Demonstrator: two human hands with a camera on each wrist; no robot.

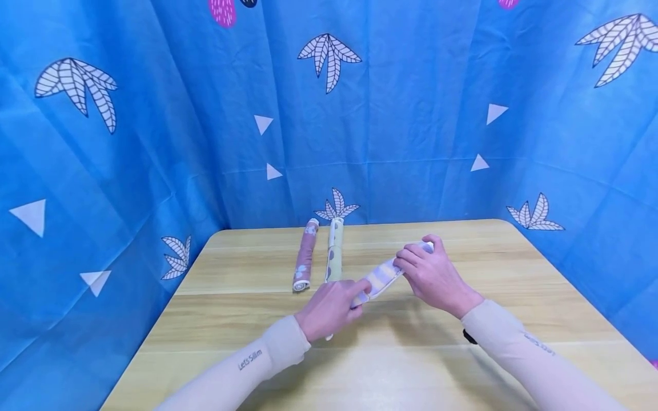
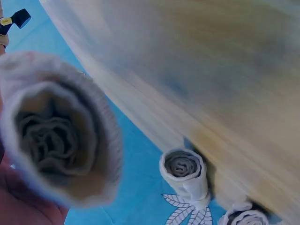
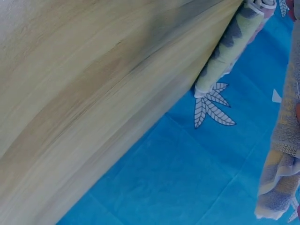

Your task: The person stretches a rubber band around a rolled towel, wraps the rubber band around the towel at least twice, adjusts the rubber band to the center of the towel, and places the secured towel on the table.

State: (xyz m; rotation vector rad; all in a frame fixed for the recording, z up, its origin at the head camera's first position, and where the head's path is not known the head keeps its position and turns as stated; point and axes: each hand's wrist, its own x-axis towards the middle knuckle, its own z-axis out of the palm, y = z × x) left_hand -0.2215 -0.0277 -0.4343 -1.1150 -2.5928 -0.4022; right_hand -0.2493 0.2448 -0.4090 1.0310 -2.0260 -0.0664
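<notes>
A rolled towel [image 1: 381,278] with pale lilac and white patches is held up over the table, slanting up to the right. My left hand [image 1: 329,308] grips its lower left end, fingers curled round it. At its upper right end my right hand [image 1: 429,274] holds it, fingers wrapped over the top. In the left wrist view the coiled end of this towel [image 2: 105,154] looms large and blurred. The right wrist view shows the towel [image 3: 281,183] along the right edge, with a loose fold near its end.
On the wooden table [image 1: 247,331] lie two more rolled towels side by side: a pink one [image 1: 306,254] and a green one [image 1: 335,251]. My left hand partly hides the green roll. A blue patterned curtain [image 1: 401,114] hangs round the table's back and sides.
</notes>
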